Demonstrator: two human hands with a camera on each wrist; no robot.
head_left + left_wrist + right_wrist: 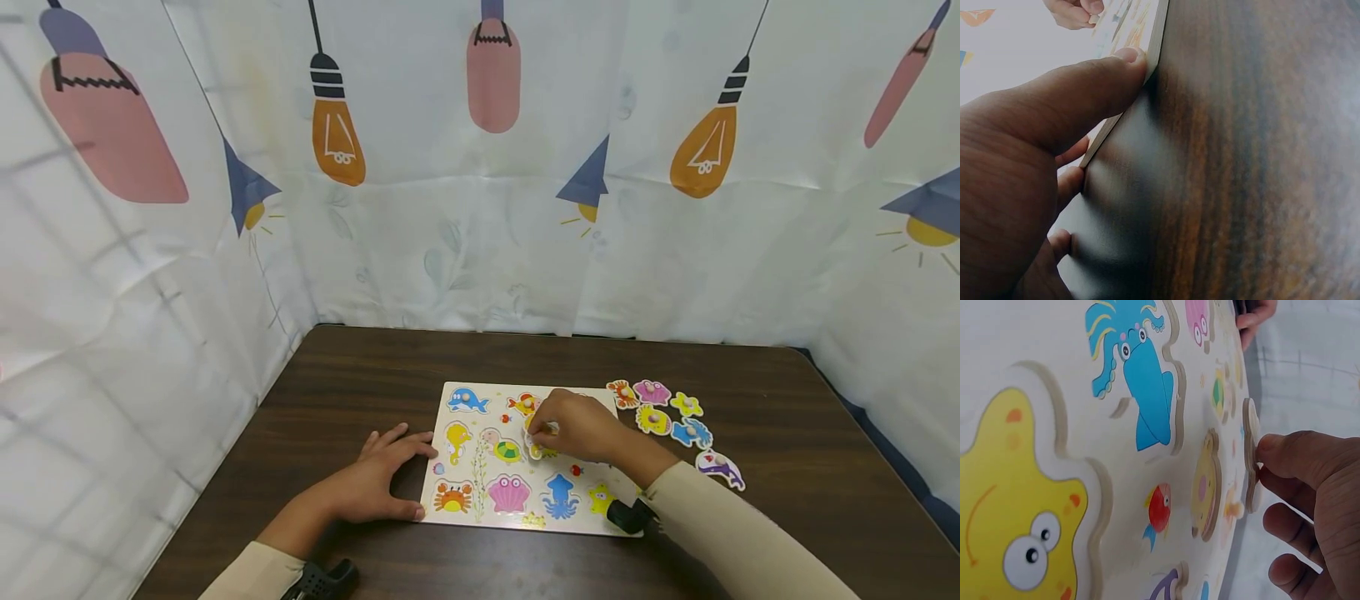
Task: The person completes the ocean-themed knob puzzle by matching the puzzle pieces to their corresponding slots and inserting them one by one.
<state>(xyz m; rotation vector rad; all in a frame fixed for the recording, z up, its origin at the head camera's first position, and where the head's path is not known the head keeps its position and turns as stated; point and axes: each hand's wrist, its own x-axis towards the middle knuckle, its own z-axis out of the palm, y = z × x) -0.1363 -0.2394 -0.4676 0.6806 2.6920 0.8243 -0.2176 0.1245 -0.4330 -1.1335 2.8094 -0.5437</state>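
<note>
My right hand [581, 427] is above the middle of a wooden sea-animal puzzle board [493, 393]. Thumb and fingertip pinch a puzzle piece [1250, 456], seen edge-on in the right wrist view; its picture is hidden. Below it the board's surface shows a yellow fish recess [1207, 490]. My left hand [375, 479] lies at the board's left side, fingers spread and touching the edge. In the left wrist view its thumb [1107, 84] presses on the board's near corner. A yellow star [1029, 512] and a blue squid [1147, 394] are printed in recesses.
Several loose pieces lie right of the board: a crab [622, 394], a pink shell [652, 392], a yellow star [686, 405], a yellow fish [653, 420], a blue squid [692, 432] and a purple-and-white piece [720, 468]. A patterned curtain [465, 250] surrounds the dark table [360, 367].
</note>
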